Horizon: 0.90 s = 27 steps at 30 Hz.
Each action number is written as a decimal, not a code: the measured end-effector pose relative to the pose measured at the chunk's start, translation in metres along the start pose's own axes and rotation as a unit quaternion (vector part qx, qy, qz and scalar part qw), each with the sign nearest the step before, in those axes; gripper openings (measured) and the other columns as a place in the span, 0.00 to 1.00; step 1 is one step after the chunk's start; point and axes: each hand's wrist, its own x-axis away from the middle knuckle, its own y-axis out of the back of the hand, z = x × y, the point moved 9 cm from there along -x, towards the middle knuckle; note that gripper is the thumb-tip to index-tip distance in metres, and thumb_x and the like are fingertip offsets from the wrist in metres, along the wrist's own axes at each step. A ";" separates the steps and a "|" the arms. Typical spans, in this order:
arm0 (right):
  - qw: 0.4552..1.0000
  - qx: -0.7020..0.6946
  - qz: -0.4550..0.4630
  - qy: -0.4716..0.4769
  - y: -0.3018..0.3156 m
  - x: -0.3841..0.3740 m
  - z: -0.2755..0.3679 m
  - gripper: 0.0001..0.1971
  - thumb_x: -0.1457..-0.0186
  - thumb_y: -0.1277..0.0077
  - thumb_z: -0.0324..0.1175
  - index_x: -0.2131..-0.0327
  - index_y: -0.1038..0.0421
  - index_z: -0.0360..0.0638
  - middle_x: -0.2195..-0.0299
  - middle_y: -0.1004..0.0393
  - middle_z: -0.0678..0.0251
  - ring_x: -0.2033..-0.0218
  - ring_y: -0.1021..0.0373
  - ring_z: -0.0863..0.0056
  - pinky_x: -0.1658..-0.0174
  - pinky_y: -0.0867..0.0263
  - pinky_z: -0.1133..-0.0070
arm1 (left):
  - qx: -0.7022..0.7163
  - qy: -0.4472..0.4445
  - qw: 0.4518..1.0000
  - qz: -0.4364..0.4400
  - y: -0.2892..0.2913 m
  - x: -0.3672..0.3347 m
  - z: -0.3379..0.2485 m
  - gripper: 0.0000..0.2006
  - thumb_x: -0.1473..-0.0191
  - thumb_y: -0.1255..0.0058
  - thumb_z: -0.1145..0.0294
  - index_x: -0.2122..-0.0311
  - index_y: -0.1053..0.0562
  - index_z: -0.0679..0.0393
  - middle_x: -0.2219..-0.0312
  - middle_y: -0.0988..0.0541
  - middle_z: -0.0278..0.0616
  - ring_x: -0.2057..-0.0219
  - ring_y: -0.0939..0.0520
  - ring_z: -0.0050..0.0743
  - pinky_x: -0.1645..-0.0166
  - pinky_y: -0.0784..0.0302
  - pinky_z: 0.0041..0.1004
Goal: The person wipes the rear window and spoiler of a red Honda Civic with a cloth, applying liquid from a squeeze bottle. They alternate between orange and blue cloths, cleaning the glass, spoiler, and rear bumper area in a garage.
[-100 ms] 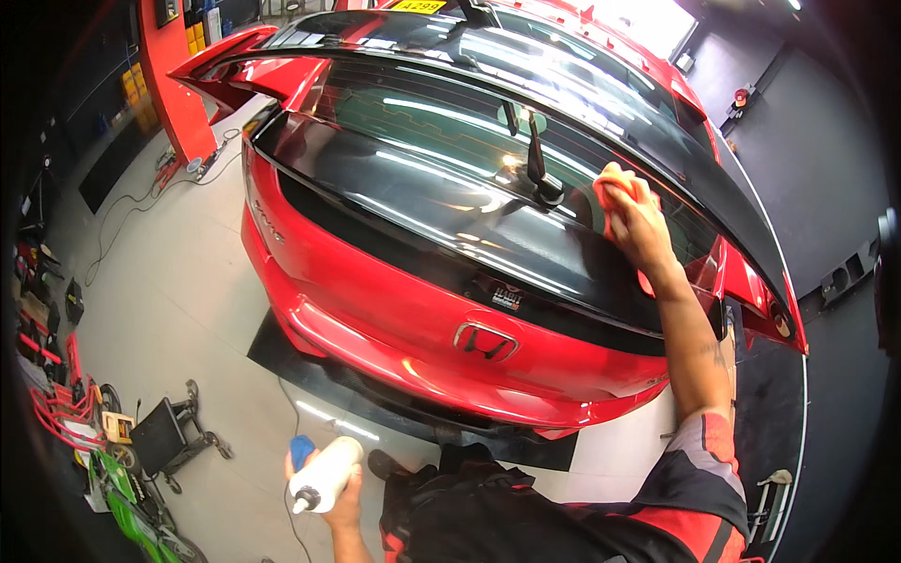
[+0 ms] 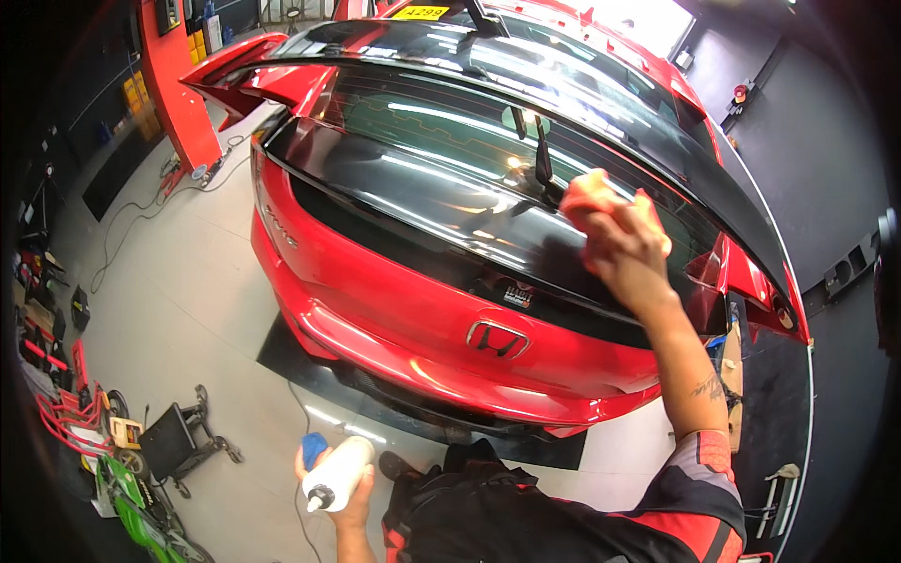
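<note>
My right hand (image 2: 631, 251) is closed around a bunched orange cloth (image 2: 589, 194). It is over the glossy black panel (image 2: 413, 197) at the back of a red car (image 2: 394, 314), just right of the rear wiper (image 2: 542, 161). Whether the cloth touches the surface, I cannot tell. Low in the picture, my left hand (image 2: 353, 514) grips a white bottle (image 2: 347, 466) tilted with its black-collared nozzle toward me. A small blue piece (image 2: 313, 449), perhaps a sponge or pad, is at the fingers of that same hand.
A large black spoiler (image 2: 610, 127) arches over the rear window (image 2: 422, 122). A red post (image 2: 178, 103) stands at the far left, with cables on the floor. Near left are a black wheeled stool (image 2: 171, 441) and a green motorcycle (image 2: 131, 511). A dark wall runs along the right.
My right hand with the cloth has moved left and a little nearer to me, and more of the orange cloth shows. My left hand keeps its hold on the bottle. The view has shifted slightly.
</note>
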 end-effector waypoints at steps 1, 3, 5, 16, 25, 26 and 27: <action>0.998 -0.012 -0.023 0.058 0.008 -0.010 0.040 0.19 0.52 0.39 0.31 0.54 0.24 0.57 0.54 0.25 0.63 0.54 0.26 0.59 0.50 0.27 0.62 | 0.024 -0.007 1.000 0.004 0.001 -0.007 -0.002 0.48 0.62 0.28 0.68 0.36 0.42 0.62 0.47 0.35 0.46 0.51 0.26 0.40 0.40 0.31 0.38; 0.989 -0.011 -0.046 0.139 0.002 -0.038 0.097 0.18 0.53 0.38 0.31 0.56 0.25 0.54 0.44 0.28 0.66 0.45 0.29 0.61 0.46 0.28 0.64 | 0.015 -0.055 0.998 0.039 0.008 -0.025 -0.004 0.48 0.63 0.26 0.68 0.37 0.41 0.64 0.50 0.31 0.47 0.52 0.25 0.39 0.42 0.29 0.37; 0.993 -0.013 -0.043 0.112 -0.033 -0.086 0.114 0.18 0.51 0.40 0.33 0.54 0.26 0.54 0.38 0.33 0.70 0.37 0.37 0.60 0.46 0.27 0.64 | -0.034 -0.104 0.991 0.078 0.005 -0.039 -0.021 0.49 0.64 0.25 0.67 0.37 0.41 0.64 0.50 0.31 0.47 0.52 0.25 0.39 0.43 0.28 0.37; 0.709 -0.672 0.211 -0.042 -0.010 -0.013 0.199 0.39 0.58 0.26 0.44 0.43 0.31 0.42 0.40 0.33 0.54 0.41 0.33 0.60 0.41 0.34 0.65 | 0.009 -0.125 0.981 0.147 -0.026 -0.096 -0.142 0.49 0.69 0.20 0.65 0.41 0.37 0.65 0.55 0.25 0.46 0.54 0.22 0.38 0.47 0.25 0.36; 0.576 -0.793 0.080 -0.179 -0.052 0.144 0.244 0.53 0.65 0.19 0.36 0.34 0.40 0.53 0.47 0.29 0.64 0.46 0.30 0.73 0.40 0.36 0.71 | -0.035 -0.270 0.794 0.543 -0.143 -0.069 -0.217 0.39 0.65 0.25 0.65 0.43 0.27 0.55 0.36 0.37 0.54 0.38 0.34 0.63 0.36 0.34 0.48; 0.695 -0.706 -0.043 -0.130 -0.031 0.143 0.231 0.51 0.63 0.20 0.35 0.35 0.38 0.48 0.53 0.26 0.68 0.48 0.30 0.76 0.40 0.36 0.72 | -0.001 -0.250 0.759 0.601 -0.152 -0.064 -0.217 0.39 0.61 0.27 0.66 0.40 0.29 0.54 0.34 0.40 0.55 0.35 0.38 0.63 0.34 0.36 0.47; 0.645 -0.733 -0.023 -0.218 -0.032 0.147 0.232 0.49 0.62 0.20 0.34 0.36 0.38 0.45 0.51 0.26 0.68 0.48 0.30 0.77 0.40 0.36 0.73 | 0.011 -0.252 0.735 0.629 -0.156 -0.064 -0.211 0.39 0.59 0.28 0.68 0.39 0.31 0.54 0.33 0.41 0.55 0.35 0.38 0.64 0.33 0.36 0.48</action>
